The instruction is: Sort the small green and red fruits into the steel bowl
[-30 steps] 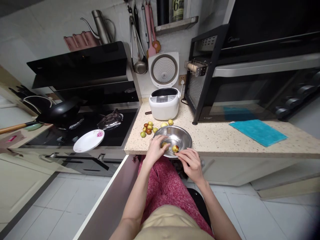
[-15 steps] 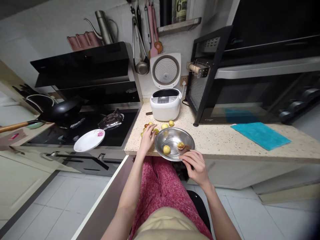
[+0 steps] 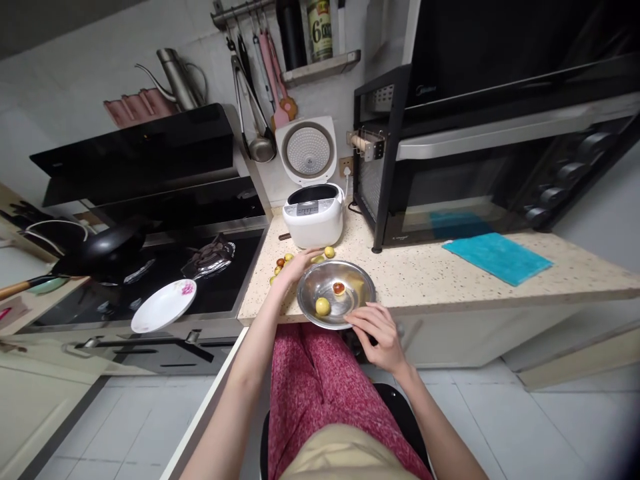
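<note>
Two fruits (image 3: 331, 297) in bowl (image 3: 360, 285); right hand (image 3: 375, 330) touches rim

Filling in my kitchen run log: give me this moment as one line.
left hand: on loose fruits | right hand: at steel bowl rim | in bowl: two fruits

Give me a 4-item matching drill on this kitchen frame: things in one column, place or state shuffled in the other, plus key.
Things:
1. metal bowl
2. white plate
3. teal cloth
4. rice cooker

Place or state:
A. lid up, at the back of the counter
B. lying flat in front of the oven
C. on the front edge of the stove
D. at the counter's front edge, two fruits inside, right hand on its near rim

Pairs: 1-D, 2-C, 3-B, 4-A
</note>
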Available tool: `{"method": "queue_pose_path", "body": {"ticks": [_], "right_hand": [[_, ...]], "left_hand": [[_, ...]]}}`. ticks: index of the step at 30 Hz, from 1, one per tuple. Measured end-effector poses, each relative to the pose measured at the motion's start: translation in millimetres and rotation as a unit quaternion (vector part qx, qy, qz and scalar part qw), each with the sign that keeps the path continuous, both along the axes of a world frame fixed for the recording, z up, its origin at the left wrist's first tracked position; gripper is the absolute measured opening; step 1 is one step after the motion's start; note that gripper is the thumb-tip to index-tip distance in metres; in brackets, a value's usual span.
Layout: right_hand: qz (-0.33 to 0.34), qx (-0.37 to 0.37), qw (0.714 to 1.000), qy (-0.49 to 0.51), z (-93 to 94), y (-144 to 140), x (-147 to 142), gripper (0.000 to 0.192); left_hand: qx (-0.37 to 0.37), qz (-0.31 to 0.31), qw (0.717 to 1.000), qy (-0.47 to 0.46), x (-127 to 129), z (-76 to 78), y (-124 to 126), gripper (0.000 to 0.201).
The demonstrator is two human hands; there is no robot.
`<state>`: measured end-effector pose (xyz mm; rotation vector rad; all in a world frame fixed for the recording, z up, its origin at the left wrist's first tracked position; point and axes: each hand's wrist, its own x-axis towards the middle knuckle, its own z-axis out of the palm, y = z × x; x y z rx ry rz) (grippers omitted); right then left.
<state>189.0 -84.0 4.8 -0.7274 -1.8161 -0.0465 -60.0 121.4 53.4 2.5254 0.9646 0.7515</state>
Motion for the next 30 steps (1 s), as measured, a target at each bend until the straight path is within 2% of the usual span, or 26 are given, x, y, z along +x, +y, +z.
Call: {"method": "queue_pose_path", "body": {"ticks": [5,10,14,18,23,30], "right_hand": [[-0.003,-0.003,1.0,0.01,-0.7,0,-2,0.039],[-0.007,-0.007,1.0,0.017,0.2,-1,-4,0.037],[-0.008,-0.007,1.0,0.022,-1.0,-1,-5,0.033],[-0.015,-0.008,1.0,0.022,-3.7,-1,-8,0.031],[-0.031,-0.003,0.999,0.021,-2.9,-3,-13,0.03],[-0.034,-0.005,0.999,0.017,-1.7,-4,-14,0.029]], "left_hand": [[-0.003,0.022,1.0,0.007,4,-2.9,3,0.049],[0.058,0.079,0.994,-0.04,5,10.8,-9,0.037],[0.104,0.109,0.981,-0.126,5,27.3,-37,0.044],[0.064,0.081,0.982,-0.156,12,36.8,-76,0.043],[0.027,0.033,0.993,-0.109,21,36.8,-100,0.031],[-0.008,0.041,0.999,-0.011,22,23.3,-94,0.03]]}}
